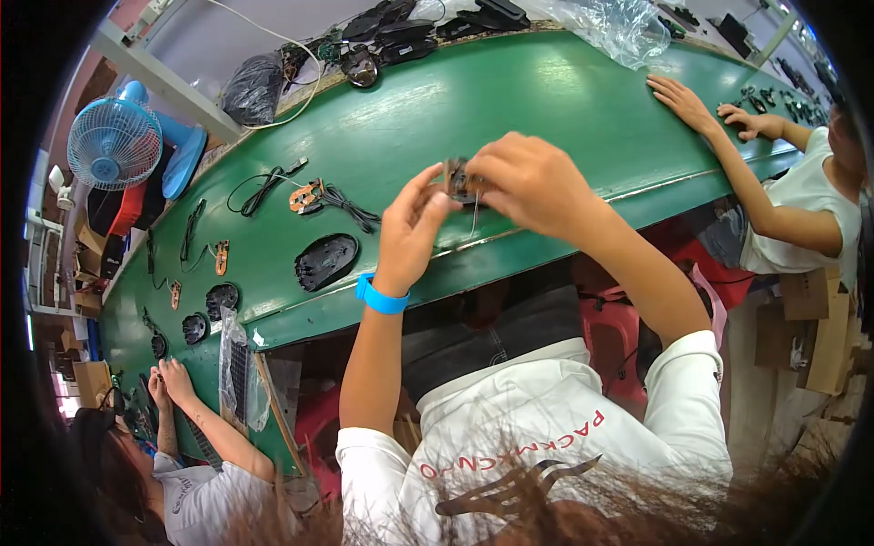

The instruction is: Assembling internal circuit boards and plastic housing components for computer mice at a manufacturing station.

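Observation:
Above the near edge of the green table, my left hand (pixel 411 227), with a blue band at the wrist, pinches a small dark mouse part (pixel 458 185) between thumb and fingers. My right hand (pixel 533 182) closes on the same piece from the right, its fingers slightly blurred. A thin pale strand hangs below the piece; what it is I cannot make out. Nearest to my left hand on the table lies an empty black mouse shell (pixel 326 261), open side up. Farther off rests an orange-brown circuit board (pixel 307 196) with a coiled black cable (pixel 350 207).
More shells, boards (pixel 221 257) and cables (pixel 264 191) line the green table (pixel 410 118) to the left. A co-worker's hands (pixel 173 382) work at lower left; another's (pixel 683 100) rest at right. Black parts (pixel 391 36) and clear plastic (pixel 610 32) sit along the far edge.

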